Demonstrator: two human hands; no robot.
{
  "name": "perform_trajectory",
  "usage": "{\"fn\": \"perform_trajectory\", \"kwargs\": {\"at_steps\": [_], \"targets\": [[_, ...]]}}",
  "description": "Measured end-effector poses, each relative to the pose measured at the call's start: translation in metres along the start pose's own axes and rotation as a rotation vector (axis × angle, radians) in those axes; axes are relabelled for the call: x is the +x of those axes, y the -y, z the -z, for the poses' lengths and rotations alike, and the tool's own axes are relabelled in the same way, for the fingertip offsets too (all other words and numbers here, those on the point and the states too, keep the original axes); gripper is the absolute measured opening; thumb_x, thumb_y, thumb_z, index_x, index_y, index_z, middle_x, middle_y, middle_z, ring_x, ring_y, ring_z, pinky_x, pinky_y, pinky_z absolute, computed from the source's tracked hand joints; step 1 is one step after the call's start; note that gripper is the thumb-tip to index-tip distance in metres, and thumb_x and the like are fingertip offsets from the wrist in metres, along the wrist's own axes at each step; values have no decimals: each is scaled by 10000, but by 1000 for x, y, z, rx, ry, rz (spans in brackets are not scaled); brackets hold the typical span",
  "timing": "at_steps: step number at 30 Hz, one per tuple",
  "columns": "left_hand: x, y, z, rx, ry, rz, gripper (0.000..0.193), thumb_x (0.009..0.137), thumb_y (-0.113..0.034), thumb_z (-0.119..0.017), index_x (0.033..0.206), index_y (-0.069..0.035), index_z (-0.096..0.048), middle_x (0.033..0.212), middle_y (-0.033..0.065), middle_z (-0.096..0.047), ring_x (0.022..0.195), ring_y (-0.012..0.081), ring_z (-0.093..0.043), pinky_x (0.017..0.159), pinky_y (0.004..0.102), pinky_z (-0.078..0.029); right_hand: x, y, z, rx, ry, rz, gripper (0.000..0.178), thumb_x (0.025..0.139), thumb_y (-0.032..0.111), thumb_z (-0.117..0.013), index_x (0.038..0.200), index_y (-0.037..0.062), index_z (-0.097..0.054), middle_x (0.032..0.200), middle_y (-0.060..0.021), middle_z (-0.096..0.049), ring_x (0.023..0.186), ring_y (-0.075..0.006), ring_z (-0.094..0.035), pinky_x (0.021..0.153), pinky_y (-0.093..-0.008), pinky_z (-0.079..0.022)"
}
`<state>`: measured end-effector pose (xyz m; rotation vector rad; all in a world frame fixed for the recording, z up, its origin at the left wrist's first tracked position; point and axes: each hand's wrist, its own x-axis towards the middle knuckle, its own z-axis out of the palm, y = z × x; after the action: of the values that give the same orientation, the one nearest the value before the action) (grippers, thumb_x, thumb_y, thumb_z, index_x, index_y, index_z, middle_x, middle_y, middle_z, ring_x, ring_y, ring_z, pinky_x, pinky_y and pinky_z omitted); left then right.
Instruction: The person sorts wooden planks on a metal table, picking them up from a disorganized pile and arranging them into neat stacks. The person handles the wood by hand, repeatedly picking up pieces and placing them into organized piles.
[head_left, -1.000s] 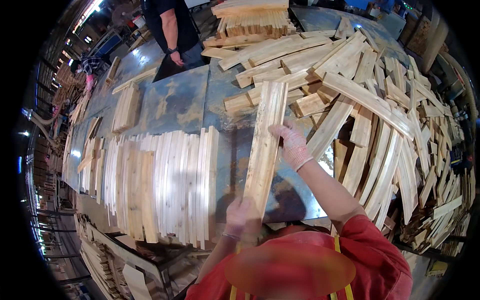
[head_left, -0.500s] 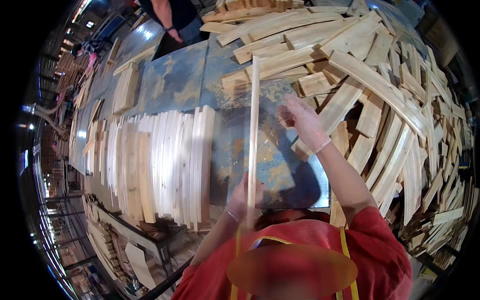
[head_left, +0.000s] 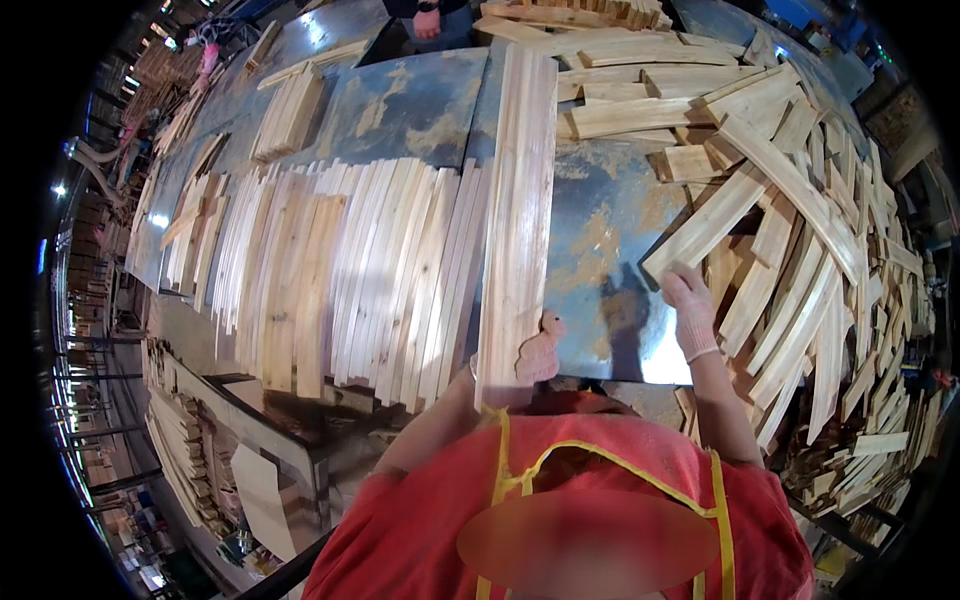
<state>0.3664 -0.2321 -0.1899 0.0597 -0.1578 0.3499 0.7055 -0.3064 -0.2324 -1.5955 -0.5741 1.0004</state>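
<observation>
Head view: left hand (head_left: 538,352) grips plank (head_left: 518,215), right hand (head_left: 690,315) touches slat (head_left: 708,222)

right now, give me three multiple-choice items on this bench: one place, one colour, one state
1. Where does the long plank lie?
A. right of the row of slats
B. on the floor
C. on top of the loose pile

2. What colour are the gloves?
A. black
B. pink
C. green

3. What is the right hand doing?
A. hanging in the air
B. holding a hammer
C. touching the end of a board

Answers:
1 A: the plank runs along the right edge of the row of slats on the table, with the left hand at its near end.
2 B: both gloved hands show pink.
3 C: its fingers lie on the near end of a board that slants out of the loose pile.
</observation>
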Motion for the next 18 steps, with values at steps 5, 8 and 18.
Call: {"fn": "perform_trajectory", "kwargs": {"at_steps": [5,8,18], "targets": [[-28,-25,32,175,8,-27,569,1035,-492,-589,1337,-11,-621,878,29,-673,688,173,-649,649,335,-528,-52,33,-118,94,402,-62,538,993,293,-756,1410,-23,-626,1158,-54,-701,1012,-153,-645,933,-324,-533],[-14,-45,-30,501,-871,-445,332,1059,-272,-636,1276,-22,-653,965,47,-710,847,167,-686,771,329,-560,-76,51,-144,20,512,-101,515,995,298,-756,1385,-19,-641,1145,-41,-698,999,-144,-637,919,-310,-528],[-53,-116,-20,878,-1022,-653,276,957,-82,-742,1214,4,-693,1057,38,-729,982,142,-659,900,302,-527,-98,43,-161,-137,619,-192,578,1015,349,-714,1416,-48,-591,1201,-83,-700,1018,-172,-670,924,-322,-543]]}}
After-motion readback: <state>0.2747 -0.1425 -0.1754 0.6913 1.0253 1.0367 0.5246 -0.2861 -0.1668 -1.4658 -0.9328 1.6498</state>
